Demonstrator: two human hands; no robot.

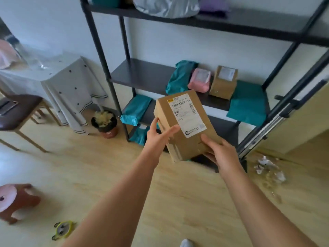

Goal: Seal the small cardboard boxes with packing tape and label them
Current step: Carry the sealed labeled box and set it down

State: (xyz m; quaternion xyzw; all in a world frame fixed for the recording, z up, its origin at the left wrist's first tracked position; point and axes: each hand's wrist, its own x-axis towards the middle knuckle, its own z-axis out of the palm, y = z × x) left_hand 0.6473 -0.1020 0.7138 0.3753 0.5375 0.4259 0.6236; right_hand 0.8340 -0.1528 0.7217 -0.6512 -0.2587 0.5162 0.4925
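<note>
Shelving unit [142, 73]: black metal rack filling the upper right of the frame; the person faces it.
Teal mailers [247, 102]: lying on the middle and lower shelves, with a pink parcel [200, 80] between two of them.
Cardboard box [185, 147]: at frame centre, held in the air in front of the lower shelves and tilted, its flaps closed.
Second box [222, 84]: right of centre on the middle shelf, just beside the pink parcel, with a white label on top.
Right hand [222, 150]: grips the held box's near lower corner, thumb on top and fingers curled beneath.
Left hand [156, 136]: fingers straight against the box's left edge, thumb up along its side.
Shipping label [187, 114]: stuck flat on the held box's top face, barcode legible.
Done: this box looks closed and labelled; tape is too faint to confirm.
Left: probably shelving it. No tape roll or open boxes are in view, so the remaining count cannot be told.
</note>
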